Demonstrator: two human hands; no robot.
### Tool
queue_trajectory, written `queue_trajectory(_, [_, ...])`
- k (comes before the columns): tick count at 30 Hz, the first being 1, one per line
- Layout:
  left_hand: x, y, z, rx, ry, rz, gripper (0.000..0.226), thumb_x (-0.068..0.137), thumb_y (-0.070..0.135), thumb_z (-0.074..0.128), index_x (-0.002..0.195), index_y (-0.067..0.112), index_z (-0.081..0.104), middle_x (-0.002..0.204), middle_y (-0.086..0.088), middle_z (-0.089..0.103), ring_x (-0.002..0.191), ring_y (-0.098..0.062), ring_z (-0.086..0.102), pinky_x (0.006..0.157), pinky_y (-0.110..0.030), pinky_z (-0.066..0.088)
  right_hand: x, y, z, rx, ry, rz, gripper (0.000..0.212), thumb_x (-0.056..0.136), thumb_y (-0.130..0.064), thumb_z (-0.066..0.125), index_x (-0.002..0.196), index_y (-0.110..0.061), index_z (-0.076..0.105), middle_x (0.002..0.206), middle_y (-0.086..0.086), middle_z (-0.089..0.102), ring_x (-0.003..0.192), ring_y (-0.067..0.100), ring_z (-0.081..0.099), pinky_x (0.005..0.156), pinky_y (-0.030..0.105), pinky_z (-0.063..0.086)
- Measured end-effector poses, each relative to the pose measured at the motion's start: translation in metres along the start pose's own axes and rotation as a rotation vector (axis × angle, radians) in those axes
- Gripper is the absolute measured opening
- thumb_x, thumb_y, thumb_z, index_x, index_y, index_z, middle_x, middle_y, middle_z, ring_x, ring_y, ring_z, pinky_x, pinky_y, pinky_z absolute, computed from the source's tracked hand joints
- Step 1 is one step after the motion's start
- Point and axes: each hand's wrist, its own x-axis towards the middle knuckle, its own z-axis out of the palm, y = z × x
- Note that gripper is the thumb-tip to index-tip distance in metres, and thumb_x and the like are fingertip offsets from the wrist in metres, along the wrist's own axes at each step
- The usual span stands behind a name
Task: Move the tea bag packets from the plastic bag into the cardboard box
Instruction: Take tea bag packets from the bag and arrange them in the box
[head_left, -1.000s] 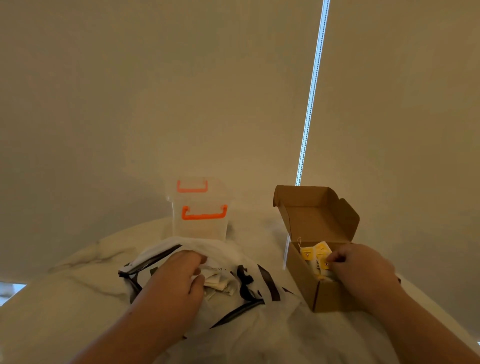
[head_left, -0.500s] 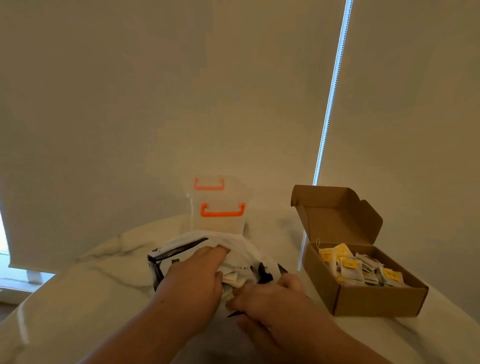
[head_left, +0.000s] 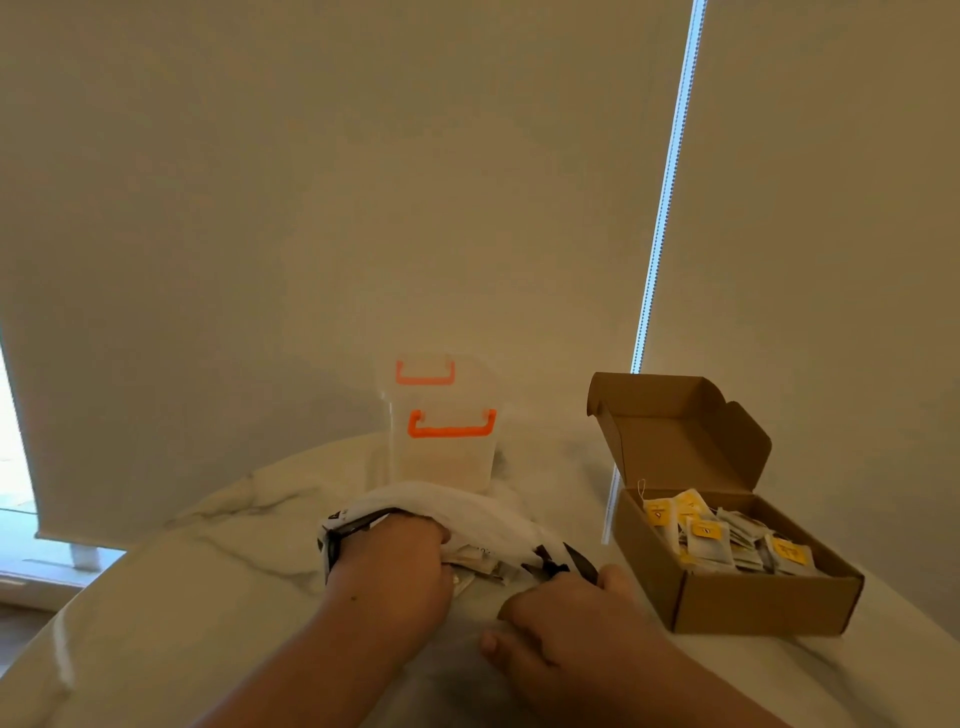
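Beside the cardboard box (head_left: 727, 605), left hand (head_left: 395, 569) and right hand (head_left: 569, 618) curl fingers (head_left: 435, 536) round the plastic bag (head_left: 467, 512).

Clear orange-handled container (head_left: 441, 436) on marble table (head_left: 156, 597)

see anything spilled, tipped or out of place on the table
Nothing stands out. The cardboard box sits upright, lid open, its tea bag packets jumbled but all inside. The plastic bag lies crumpled, left hand and right hand on it, more packets showing at its mouth.
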Motion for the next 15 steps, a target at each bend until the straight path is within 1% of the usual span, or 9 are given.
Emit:
queue_trajectory(2, [0.008, -0.001, 0.002, 0.070, -0.071, -0.046, 0.042, 0.090, 0.038, 0.053, 0.132, 0.034, 0.054, 0.132, 0.004, 0.057, 0.117, -0.018, 0.055, 0.099, -0.035, 0.048, -0.001, -0.002, -0.001, -0.023, 0.016, -0.002, 0.056, 0.095, -0.067, 0.024, 0.100, -0.026, 0.063, 0.087, -0.012, 0.051, 0.091, 0.013, 0.043, 0.095, 0.044, 0.021])
queue_trajectory(4, [0.018, 0.001, -0.002, 0.130, -0.220, -0.133, 0.048, 0.092, 0.043, 0.054, 0.138, 0.031, 0.048, 0.142, 0.000, 0.050, 0.124, -0.023, 0.051, 0.104, -0.038, 0.045, -0.002, -0.003, -0.001, -0.042, 0.019, -0.009, 0.055, 0.095, -0.067, 0.025, 0.098, -0.026, 0.061, 0.087, -0.012, 0.050, 0.101, 0.015, 0.049, 0.096, 0.043, 0.022])
queue_trajectory(6, [0.026, 0.003, -0.005, 0.094, -0.308, -0.207, 0.050, 0.094, 0.045, 0.052, 0.141, 0.031, 0.046, 0.147, -0.003, 0.045, 0.127, -0.026, 0.049, 0.104, -0.039, 0.043, -0.002, -0.003, -0.001, -0.036, 0.019, -0.020, 0.049, 0.094, -0.068, 0.026, 0.088, -0.029, 0.055, 0.083, -0.012, 0.048, 0.104, 0.015, 0.050, 0.096, 0.043, 0.022])
queue_trajectory(7, [0.027, 0.003, -0.004, 0.065, -0.308, -0.218, 0.048, 0.095, 0.045, 0.050, 0.140, 0.031, 0.048, 0.146, -0.003, 0.046, 0.126, -0.026, 0.050, 0.102, -0.038, 0.044, -0.001, -0.003, -0.001, -0.029, 0.020, -0.023, 0.048, 0.094, -0.068, 0.027, 0.083, -0.029, 0.050, 0.078, -0.011, 0.046, 0.101, 0.015, 0.050, 0.096, 0.043, 0.021])
queue_trajectory(9, [0.028, -0.001, 0.000, 0.020, -0.272, -0.231, 0.043, 0.093, 0.046, 0.048, 0.133, 0.032, 0.055, 0.136, -0.002, 0.055, 0.118, -0.025, 0.055, 0.093, -0.036, 0.047, -0.001, -0.003, 0.001, -0.027, 0.026, -0.022, 0.051, 0.093, -0.070, 0.027, 0.073, -0.026, 0.043, 0.069, -0.010, 0.041, 0.088, 0.014, 0.045, 0.093, 0.042, 0.021])
queue_trajectory(10, [0.026, -0.002, 0.002, 0.014, -0.257, -0.232, 0.041, 0.092, 0.045, 0.049, 0.130, 0.032, 0.058, 0.131, -0.001, 0.058, 0.113, -0.023, 0.057, 0.090, -0.035, 0.049, 0.000, -0.003, 0.001, -0.025, 0.033, -0.024, 0.052, 0.093, -0.070, 0.027, 0.073, -0.026, 0.044, 0.068, -0.010, 0.041, 0.083, 0.013, 0.041, 0.092, 0.042, 0.021])
queue_trajectory(12, [0.025, -0.003, 0.002, 0.040, -0.250, -0.233, 0.040, 0.091, 0.045, 0.050, 0.127, 0.031, 0.059, 0.127, -0.001, 0.060, 0.110, -0.023, 0.059, 0.089, -0.036, 0.051, 0.001, -0.002, 0.003, -0.005, 0.046, -0.031, 0.051, 0.092, -0.071, 0.027, 0.082, -0.027, 0.051, 0.074, -0.009, 0.046, 0.081, 0.011, 0.039, 0.089, 0.041, 0.021])
queue_trajectory(15, [0.024, -0.003, 0.001, 0.079, -0.250, -0.232, 0.047, 0.094, 0.046, 0.051, 0.136, 0.027, 0.052, 0.138, -0.003, 0.053, 0.120, -0.024, 0.054, 0.098, -0.038, 0.048, 0.002, -0.004, 0.002, 0.029, 0.040, -0.029, 0.056, 0.091, -0.072, 0.027, 0.091, -0.025, 0.059, 0.083, -0.011, 0.053, 0.082, 0.010, 0.041, 0.090, 0.041, 0.021])
